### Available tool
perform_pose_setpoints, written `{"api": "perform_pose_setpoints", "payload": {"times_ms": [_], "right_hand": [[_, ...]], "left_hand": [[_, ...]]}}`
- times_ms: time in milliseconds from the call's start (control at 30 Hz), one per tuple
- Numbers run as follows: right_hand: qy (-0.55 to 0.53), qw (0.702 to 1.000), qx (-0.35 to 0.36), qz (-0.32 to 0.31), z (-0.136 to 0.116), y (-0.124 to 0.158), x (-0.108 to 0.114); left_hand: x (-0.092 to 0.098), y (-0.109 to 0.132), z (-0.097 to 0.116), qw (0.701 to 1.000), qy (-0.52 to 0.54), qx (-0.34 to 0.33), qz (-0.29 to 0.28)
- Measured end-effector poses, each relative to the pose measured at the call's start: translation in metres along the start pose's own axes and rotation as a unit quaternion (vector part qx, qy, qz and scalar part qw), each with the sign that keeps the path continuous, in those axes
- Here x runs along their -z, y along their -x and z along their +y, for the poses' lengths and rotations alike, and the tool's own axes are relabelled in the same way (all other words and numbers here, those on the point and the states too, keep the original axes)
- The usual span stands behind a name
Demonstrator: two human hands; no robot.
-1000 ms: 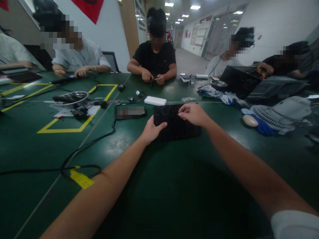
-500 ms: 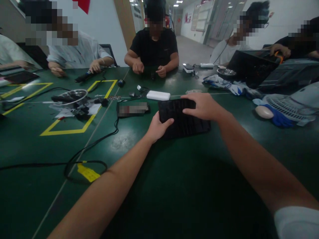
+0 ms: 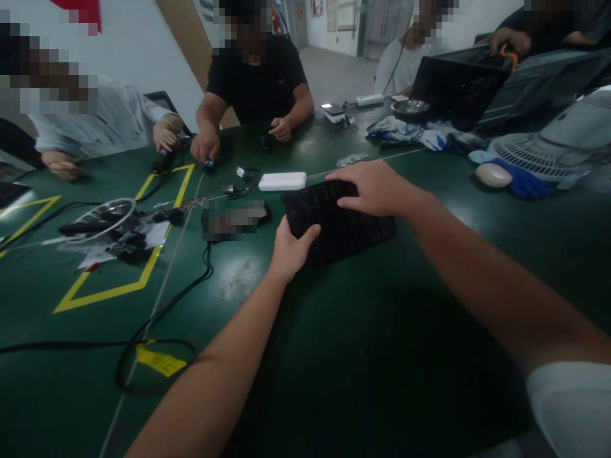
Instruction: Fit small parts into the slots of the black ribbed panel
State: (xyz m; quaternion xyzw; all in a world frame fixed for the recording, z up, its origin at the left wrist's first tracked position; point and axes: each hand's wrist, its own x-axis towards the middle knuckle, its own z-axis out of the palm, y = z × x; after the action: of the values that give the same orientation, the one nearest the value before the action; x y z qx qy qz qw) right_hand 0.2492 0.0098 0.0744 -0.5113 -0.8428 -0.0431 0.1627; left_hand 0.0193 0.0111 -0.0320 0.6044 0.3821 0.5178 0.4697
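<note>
A flat black panel (image 3: 348,235) with a ribbed, grid-like face is tilted up above the green table. What kind of part it is, I cannot tell. My left hand (image 3: 292,249) grips its left edge, thumb on the near face and fingers hidden behind. On the upper edge lies my right hand (image 3: 377,189), its fingers over the rim and its thumb on the face. Just beyond the panel lies a white power bank-like box (image 3: 282,182), with a dark device (image 3: 236,221), partly blurred out, to the left of my left hand.
A metal bowl (image 3: 98,219) of dark parts stands at left by yellow tape. A black cable (image 3: 157,305) with a yellow tag runs across the left side. Gloves, a computer mouse (image 3: 493,175) and a fan (image 3: 525,152) lie at right. Co-workers sit across the table (image 3: 382,356).
My view has turned and tilted, so the scene sits further left. Both hands keep their hold on the black panel. The person opposite has reached a hand to a small dark object.
</note>
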Motion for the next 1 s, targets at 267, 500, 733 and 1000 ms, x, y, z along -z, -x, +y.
{"api": "perform_pose_setpoints", "payload": {"times_ms": [267, 500, 733, 1000], "right_hand": [[-0.002, 0.999, -0.032, -0.009, -0.004, -0.003, 0.005], [0.002, 0.998, -0.042, -0.04, -0.007, -0.011, 0.014], [-0.006, 0.998, -0.038, -0.046, -0.008, -0.014, 0.015], [-0.004, 0.998, -0.017, -0.058, -0.006, -0.016, 0.015]], "left_hand": [[-0.001, 0.001, 0.009, 0.999, 0.011, 0.025, 0.016], [0.0, 0.001, 0.016, 0.998, -0.018, 0.044, 0.049], [0.002, 0.003, 0.022, 0.991, -0.031, 0.112, 0.07], [0.003, 0.006, 0.022, 0.991, -0.043, 0.103, 0.072]]}}
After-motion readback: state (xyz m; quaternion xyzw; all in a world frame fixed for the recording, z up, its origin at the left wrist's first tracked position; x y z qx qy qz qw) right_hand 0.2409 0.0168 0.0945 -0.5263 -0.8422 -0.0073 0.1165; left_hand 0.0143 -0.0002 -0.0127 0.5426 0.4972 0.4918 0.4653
